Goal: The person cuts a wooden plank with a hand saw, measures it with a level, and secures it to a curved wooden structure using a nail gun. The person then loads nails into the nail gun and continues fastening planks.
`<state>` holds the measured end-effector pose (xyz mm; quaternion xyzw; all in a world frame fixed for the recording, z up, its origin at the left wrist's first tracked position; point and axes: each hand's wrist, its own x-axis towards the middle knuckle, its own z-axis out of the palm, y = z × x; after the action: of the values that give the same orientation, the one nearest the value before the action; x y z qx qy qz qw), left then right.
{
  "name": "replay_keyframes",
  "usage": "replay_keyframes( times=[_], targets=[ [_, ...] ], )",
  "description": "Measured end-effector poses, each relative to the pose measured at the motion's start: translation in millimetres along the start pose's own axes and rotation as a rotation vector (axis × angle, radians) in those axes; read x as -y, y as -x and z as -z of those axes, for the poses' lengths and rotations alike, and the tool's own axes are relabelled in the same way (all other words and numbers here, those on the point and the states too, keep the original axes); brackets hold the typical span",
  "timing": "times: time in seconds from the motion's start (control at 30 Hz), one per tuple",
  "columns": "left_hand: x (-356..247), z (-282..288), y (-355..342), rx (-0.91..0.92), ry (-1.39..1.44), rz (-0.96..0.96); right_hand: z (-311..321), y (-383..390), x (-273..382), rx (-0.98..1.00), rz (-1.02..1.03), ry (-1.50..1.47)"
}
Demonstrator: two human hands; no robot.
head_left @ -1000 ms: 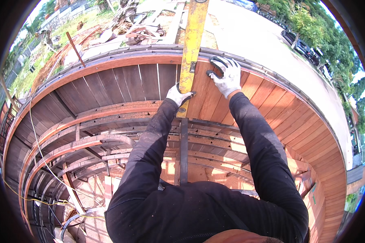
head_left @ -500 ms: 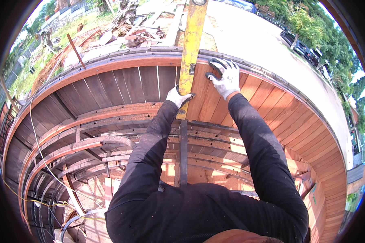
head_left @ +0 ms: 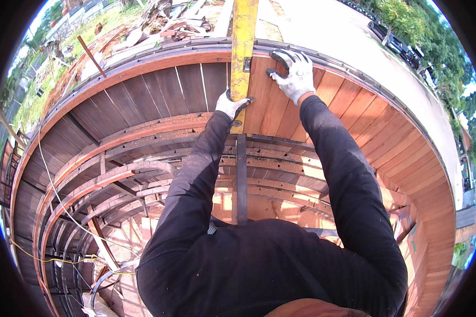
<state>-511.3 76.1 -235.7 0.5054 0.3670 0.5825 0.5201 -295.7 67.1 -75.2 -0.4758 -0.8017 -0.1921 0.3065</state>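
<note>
A long yellow spirit level point(head_left: 242, 42) lies across the curved rim, pointing away from me, along the seam between dark and reddish boards. My left hand point(head_left: 230, 107), in a white and black glove, is closed round its near part, thumb over the top. To the right, my right hand point(head_left: 295, 76), gloved alike, rests on the reddish planks point(head_left: 264, 105) close to the outer edge. Its fingers are spread with nothing in them, and thumb and forefinger stand apart. Dark weathered planks point(head_left: 166, 92) with narrow gaps lie left of the level.
Curved wooden and metal ribs point(head_left: 137, 168) step down below the boards on the left. A dark metal bar point(head_left: 241, 179) runs toward me under the level. A pale cord point(head_left: 50, 174) hangs over the left side. Scrap wood point(head_left: 188, 26) lies beyond the rim.
The whole view has tilted a little, so the rim, level and both hands sit higher in the picture. My left hand's hold and my right hand's spread fingers look much the same.
</note>
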Motion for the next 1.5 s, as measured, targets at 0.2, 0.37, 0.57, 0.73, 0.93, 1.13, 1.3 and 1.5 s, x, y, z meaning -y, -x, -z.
replay_keyframes(
  times=[0.2,0.37,0.57,0.73,0.93,1.13,1.3,1.5],
  targets=[
    [7.3,30.6,8.7,-0.17,0.185,-0.126,11.2,-5.7,1.1,0.014,0.04,-0.167],
    [-58.8,3.7,71.9,-0.163,-0.143,-0.123,40.0,9.8,-11.1,-0.043,-0.118,-0.539],
    [-65.8,-32.9,168.3,0.252,-0.033,0.12,82.2,125.1,76.2,0.009,-0.045,-1.167],
    [-69.6,-90.9,216.2,0.562,-0.463,0.007,109.7,238.1,83.5,0.181,-0.54,-1.053],
    [-62.0,-173.1,238.1,0.963,-0.55,0.091,145.7,351.7,47.5,-0.444,-1.116,-1.189],
    [-61.6,-243.8,263.0,1.097,-0.758,-0.101,194.8,422.7,-13.9,-0.64,-1.358,-0.928],
    [-33.5,-308.1,264.7,1.087,-0.746,-0.271,244.3,509.6,-76.4,-0.315,-1.397,-0.346],
    [-5.5,-403.3,254.3,1.071,-0.888,-0.157,309.7,600.4,-124.0,0.212,-1.393,0.59]
  ],
)
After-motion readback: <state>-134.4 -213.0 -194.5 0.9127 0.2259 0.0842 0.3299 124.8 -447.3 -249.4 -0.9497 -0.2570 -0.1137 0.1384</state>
